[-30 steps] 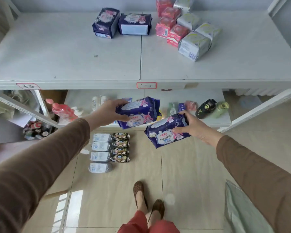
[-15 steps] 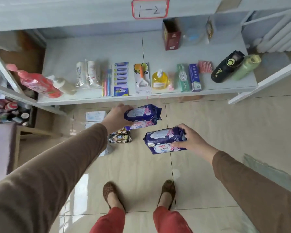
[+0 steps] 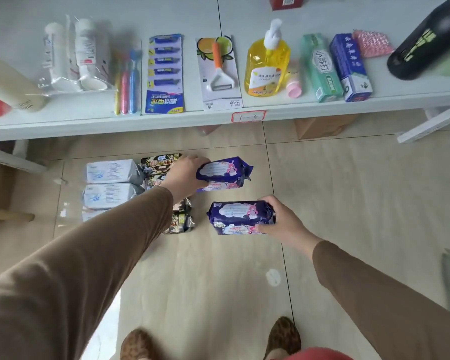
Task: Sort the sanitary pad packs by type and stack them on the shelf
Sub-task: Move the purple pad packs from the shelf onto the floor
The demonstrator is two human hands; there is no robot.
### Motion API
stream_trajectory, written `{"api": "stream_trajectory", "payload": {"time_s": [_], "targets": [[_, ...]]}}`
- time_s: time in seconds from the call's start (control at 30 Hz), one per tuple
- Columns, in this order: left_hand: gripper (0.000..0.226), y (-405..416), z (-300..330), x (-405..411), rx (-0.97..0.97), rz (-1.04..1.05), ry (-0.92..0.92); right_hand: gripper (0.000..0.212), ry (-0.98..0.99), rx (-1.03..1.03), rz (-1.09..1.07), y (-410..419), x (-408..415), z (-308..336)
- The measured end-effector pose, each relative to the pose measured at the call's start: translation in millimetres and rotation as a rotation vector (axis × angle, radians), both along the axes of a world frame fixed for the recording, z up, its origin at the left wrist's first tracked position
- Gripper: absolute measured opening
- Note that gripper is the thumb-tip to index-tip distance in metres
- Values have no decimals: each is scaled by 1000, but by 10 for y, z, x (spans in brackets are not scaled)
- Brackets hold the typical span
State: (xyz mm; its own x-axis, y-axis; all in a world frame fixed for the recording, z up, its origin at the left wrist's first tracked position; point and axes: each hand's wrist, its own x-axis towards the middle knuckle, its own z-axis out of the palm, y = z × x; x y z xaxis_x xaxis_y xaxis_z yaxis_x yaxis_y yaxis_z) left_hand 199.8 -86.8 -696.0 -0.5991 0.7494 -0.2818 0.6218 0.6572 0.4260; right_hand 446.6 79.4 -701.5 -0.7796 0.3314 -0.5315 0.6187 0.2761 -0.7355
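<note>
- The left hand [image 3: 183,175], its grip clamped on the left end of a dark blue sanitary pad pack [image 3: 224,174], holds it low over the tiled floor [image 3: 348,203], thumb on top and fingers curled underneath.
- The right hand [image 3: 283,220] has its grip clamped on the right end of a second dark blue pack [image 3: 240,216] of the same design, nearer the person and a little to the right of the first; the two blue packs are near each other but apart.
- Whether either blue pack touches the floor cannot be told.
- Both arms wear long brown sleeves [image 3: 89,268].
- Just left of the blue packs, partly behind the left forearm, a column of black-and-gold pad packs [image 3: 160,161] lies on the floor.
- Touching that column on its left is a column of white pad packs [image 3: 112,171], lying flat, one below the other.
- Beyond the packs runs a low white shelf [image 3: 102,123] with a red-bordered label [image 3: 248,116] on its front edge.
- On the shelf, from left to right: wrapped white tubes [image 3: 76,53], toothbrushes [image 3: 126,81], a card of batteries [image 3: 164,74], a fruit peeler on its card [image 3: 220,71], a yellow pump bottle [image 3: 268,66], a green toothpaste box [image 3: 321,68], a blue toothpaste box [image 3: 351,66] and a black bottle [image 3: 426,40].
- At the bottom edge, two brown patterned shoes [image 3: 283,336] stand on the tiles.
</note>
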Motion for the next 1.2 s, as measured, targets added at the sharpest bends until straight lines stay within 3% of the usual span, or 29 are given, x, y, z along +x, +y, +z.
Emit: {"api": "stream_trajectory", "payload": {"time_s": [0.23, 0.5, 0.7, 1.0, 1.2], "targets": [[47, 272, -931, -525, 13, -51, 135, 49, 47, 57, -1, 221, -405, -993], [48, 268, -1441, -805, -93, -77, 206, 51, 175, 56, -1, 188, -945, -1596], [75, 200, -1445, -924, -138, -52, 152, 59, 216, 97, 28, 30, -1200, -1739], [62, 118, -1372, -963, -125, -55, 167, 60, 245, 252, -42, -119, -1405, -1774], [57, -10, -1278, -879, -86, -66, 181, 77, 178, 329, -81, -89, -1272, -1696]]}}
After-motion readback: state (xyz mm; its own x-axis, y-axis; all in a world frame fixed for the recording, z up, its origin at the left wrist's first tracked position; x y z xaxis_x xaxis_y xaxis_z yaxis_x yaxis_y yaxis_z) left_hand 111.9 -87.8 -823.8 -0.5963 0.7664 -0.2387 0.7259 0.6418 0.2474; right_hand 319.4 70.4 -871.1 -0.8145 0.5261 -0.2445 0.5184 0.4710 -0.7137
